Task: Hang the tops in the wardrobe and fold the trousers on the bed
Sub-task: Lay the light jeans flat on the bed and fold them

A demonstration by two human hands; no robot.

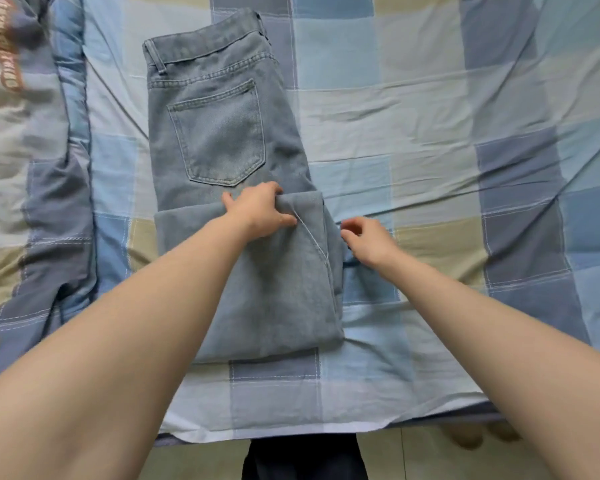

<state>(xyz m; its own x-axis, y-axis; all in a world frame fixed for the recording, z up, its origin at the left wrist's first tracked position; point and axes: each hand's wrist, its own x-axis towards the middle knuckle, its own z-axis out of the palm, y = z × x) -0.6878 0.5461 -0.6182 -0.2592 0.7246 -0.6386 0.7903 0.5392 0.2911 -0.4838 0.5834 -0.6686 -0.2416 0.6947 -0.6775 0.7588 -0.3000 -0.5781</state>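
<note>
We are looking down on a bed (430,109) covered with a checked sheet in pale blue, slate blue, grey and tan squares; the sheet is showing long creases running across its right half. The near edge of the bed is lying just beyond our body, and a strip of pale tiled floor (430,459) is showing beneath it. A bunched quilt (32,168) in the same colours, carrying brown printed lettering, is occupying the left edge of the bed.

The trousers (219,133), light blue denim, are lying flat near the middle of the bed, waistband pointing away from us and a back pocket facing up. Their legs are folded back toward the waist, so a doubled layer is covering the near part, its fold line lying closest to us.

Our left hand (260,211) is gripping the far edge of the folded layer, fingers curled over the cloth just below the pocket. Our right hand (368,240) is hovering just beside the right edge of the trousers, fingers loosely curled and holding nothing that we can make out; the two hands are apart.

Bare sheet is lying to the right of the trousers and between the fold and the near edge.
</note>
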